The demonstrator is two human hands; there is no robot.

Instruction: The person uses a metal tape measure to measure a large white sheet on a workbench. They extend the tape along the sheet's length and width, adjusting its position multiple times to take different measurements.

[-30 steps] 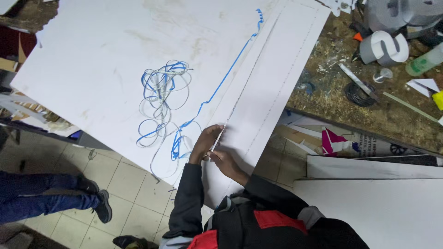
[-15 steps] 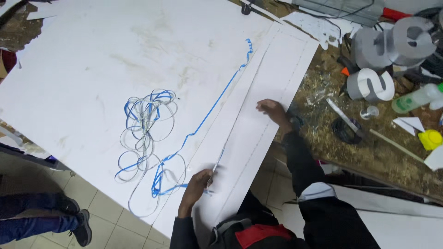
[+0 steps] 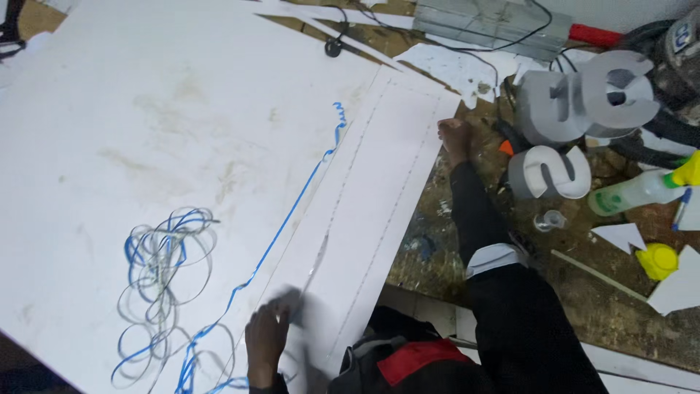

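Observation:
A large white board (image 3: 182, 146) covers the bench. A narrower white strip (image 3: 379, 197) with dotted lines lies along its right side. My left hand (image 3: 266, 337), blurred by motion, is at the near end of the strip. It is closed around a thin blade tool (image 3: 315, 261) that lies along a cut line. My right hand (image 3: 458, 137) reaches far forward and presses on the strip's right edge, holding nothing. A thin blue trim band (image 3: 292, 211) runs diagonally across the board into a loose coil (image 3: 160, 277) left of my left hand.
Grey moulded letter shapes (image 3: 576, 102) and a smaller one (image 3: 554, 171) stand on the stained bench at the right. Near them are a pale green bottle (image 3: 634, 193), a yellow cap (image 3: 656, 259), a small clear jar (image 3: 550, 219) and white offcuts (image 3: 620, 235). A metal box (image 3: 488, 22) with cables lies at the back.
My right hand left the tool and reached forward along the strip's right edge, now further up. My left hand stays at the near end with the tool. The view has shifted right.

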